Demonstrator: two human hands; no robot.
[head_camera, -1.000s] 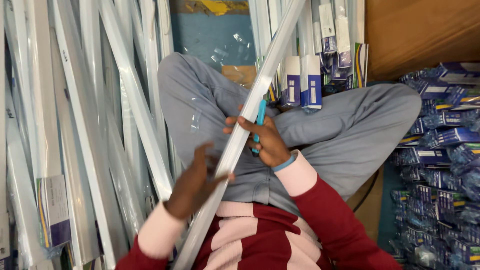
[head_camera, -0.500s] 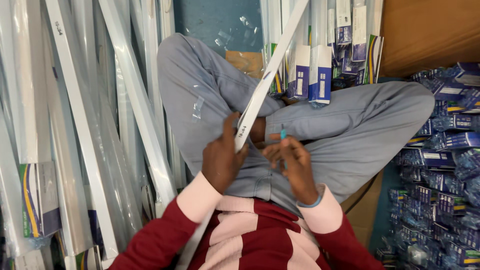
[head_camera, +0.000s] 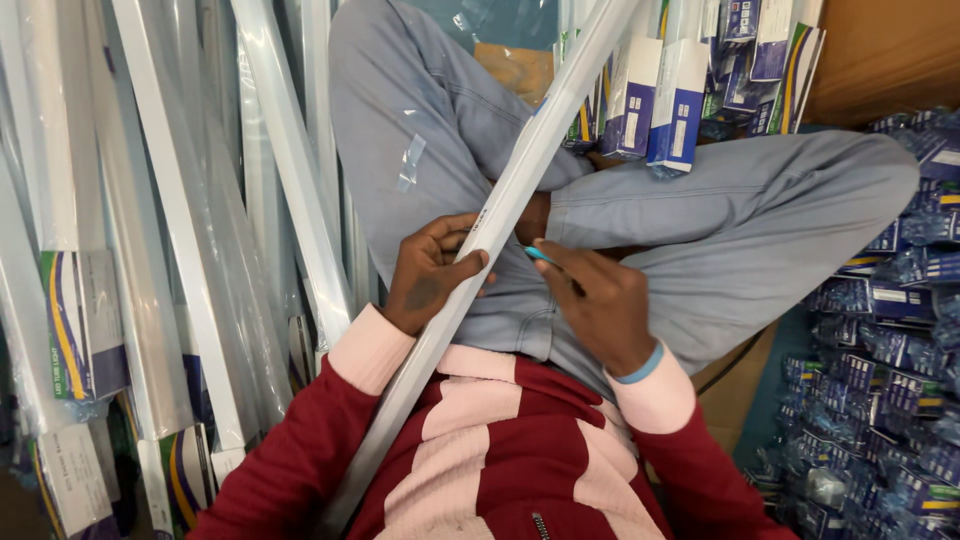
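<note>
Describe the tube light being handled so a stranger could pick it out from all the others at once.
Start at the grey-trousered lap of the seated person in the red and pink sweater. One long white tube light crosses it diagonally, from the chest up toward the boxes at the top. Unlike the wrapped tubes stacked at the side, it is gripped by the left hand, with the right hand touching a small blue tool to it.

we see wrapped white tubes (head_camera: 180, 200) stacked left, blue boxed packs (head_camera: 890, 400) piled right, upright cartons (head_camera: 660, 100) at top, brown cardboard wall (head_camera: 880, 60) behind
</note>
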